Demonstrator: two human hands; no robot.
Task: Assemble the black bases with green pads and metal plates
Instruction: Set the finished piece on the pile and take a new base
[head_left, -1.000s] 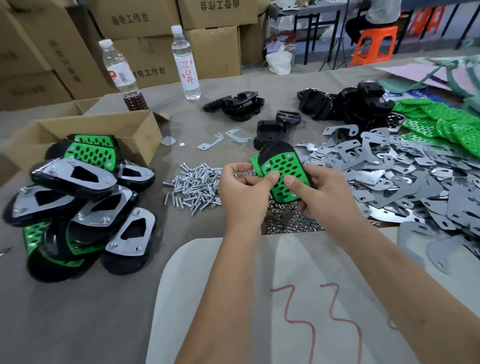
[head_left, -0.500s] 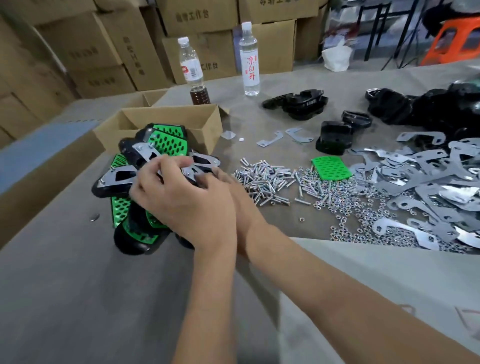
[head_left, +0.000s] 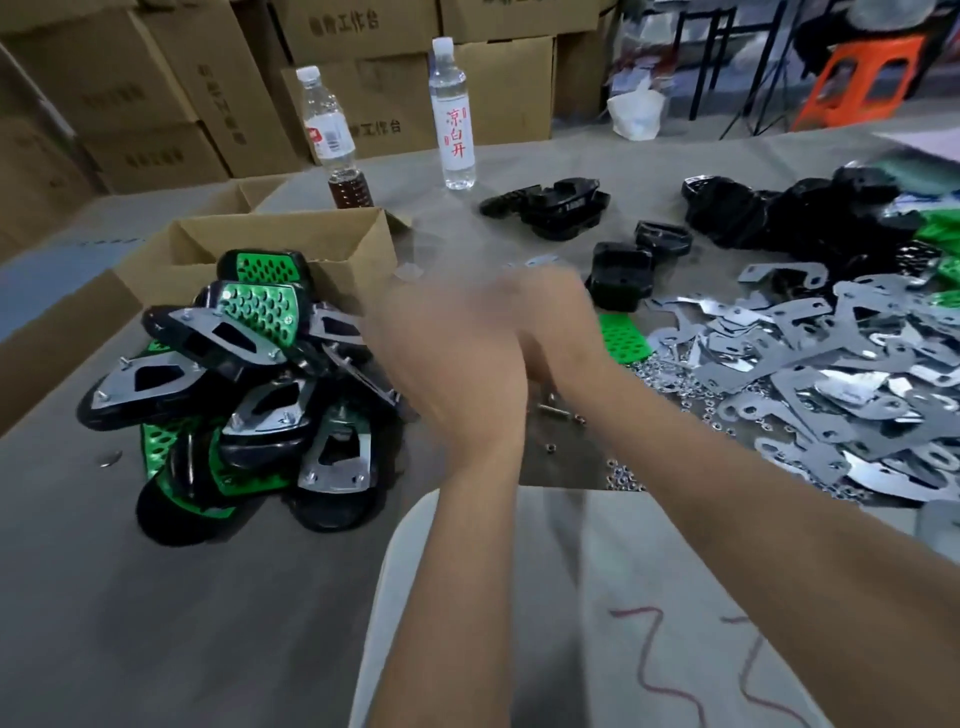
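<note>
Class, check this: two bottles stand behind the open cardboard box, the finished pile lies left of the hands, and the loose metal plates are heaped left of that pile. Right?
Not quite. The head view shows the metal plates heaped right of the hands, not left of the pile. The bottles behind the box and the pile's place are right.

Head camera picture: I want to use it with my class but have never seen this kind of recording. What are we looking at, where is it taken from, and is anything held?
No machine here: a person wears a camera on the head, looking down at their own arms. The left hand and right hand are blurred, so whether they hold anything cannot be told. On the table lie a pile of finished pieces, loose metal plates, black bases, a green pad, small nuts, a cardboard box and two bottles.
</note>
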